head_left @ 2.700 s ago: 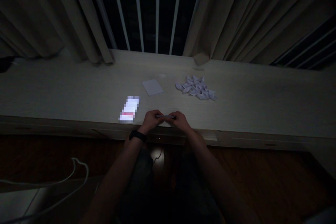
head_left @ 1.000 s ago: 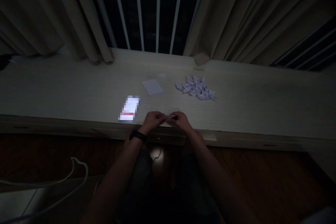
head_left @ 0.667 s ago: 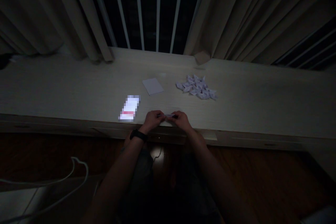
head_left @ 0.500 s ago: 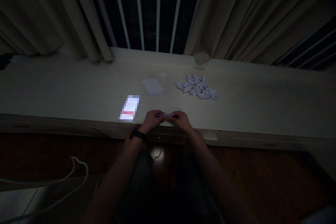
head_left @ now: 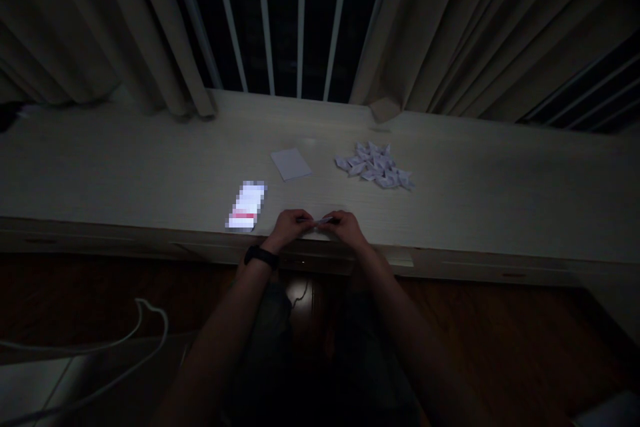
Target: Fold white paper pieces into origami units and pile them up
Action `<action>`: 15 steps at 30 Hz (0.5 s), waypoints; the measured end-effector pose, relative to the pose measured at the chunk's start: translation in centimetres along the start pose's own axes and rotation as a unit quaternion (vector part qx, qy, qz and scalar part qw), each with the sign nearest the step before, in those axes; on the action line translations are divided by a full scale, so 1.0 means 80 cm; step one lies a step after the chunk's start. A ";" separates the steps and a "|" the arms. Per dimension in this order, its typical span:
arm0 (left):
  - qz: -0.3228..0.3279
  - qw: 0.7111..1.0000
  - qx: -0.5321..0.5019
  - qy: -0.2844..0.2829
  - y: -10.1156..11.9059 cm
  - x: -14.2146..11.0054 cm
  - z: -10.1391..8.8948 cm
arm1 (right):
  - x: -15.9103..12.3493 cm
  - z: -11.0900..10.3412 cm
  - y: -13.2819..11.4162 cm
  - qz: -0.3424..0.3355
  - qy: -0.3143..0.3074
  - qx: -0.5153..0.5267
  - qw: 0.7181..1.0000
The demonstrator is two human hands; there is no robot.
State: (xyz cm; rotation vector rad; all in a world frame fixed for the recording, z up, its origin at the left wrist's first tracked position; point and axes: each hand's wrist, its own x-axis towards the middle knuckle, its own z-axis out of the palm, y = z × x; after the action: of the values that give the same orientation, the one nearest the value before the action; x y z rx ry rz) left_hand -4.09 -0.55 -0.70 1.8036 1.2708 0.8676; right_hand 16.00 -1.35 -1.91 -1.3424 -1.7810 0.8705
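Between my two hands, a small folded piece of paper [head_left: 320, 220] is pinched near the front edge of the pale counter [head_left: 465, 207]. My left hand [head_left: 290, 227], with a dark watch on its wrist, grips the paper's left end. Its right end is in the closed fingers of my right hand [head_left: 347, 227]. Much of the paper hides behind my fingers, so its exact shape is unclear. Farther back on the counter lies a flat stack of square paper [head_left: 291, 165]. Right of that, several folded paper pieces [head_left: 375, 165] sit in a loose pile.
A lit phone [head_left: 247, 205], its screen pixelated, lies left of my left hand. Behind the counter stand window bars [head_left: 301, 27] between beige curtains [head_left: 430, 33]. A white cable [head_left: 163, 320] loops at the lower left, above the dark floor.
Both hands stay in nearly the same place with the paper between them. The paper looks slightly narrower and more tilted now.
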 end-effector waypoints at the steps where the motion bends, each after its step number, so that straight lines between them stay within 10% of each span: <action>1: 0.001 1.000 -0.002 -0.002 0.000 0.001 0.000 | 0.001 -0.001 0.000 0.003 -0.004 0.024 1.000; 15: -0.019 0.999 -0.041 -0.004 -0.002 -0.001 0.003 | 0.001 -0.003 0.005 0.035 -0.001 0.092 0.995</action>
State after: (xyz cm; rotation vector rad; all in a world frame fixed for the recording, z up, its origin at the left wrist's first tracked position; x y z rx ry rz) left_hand -4.02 -0.60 -0.97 1.7125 1.2420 0.8779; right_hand 16.39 -1.12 -2.11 -1.2899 -1.6206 1.0476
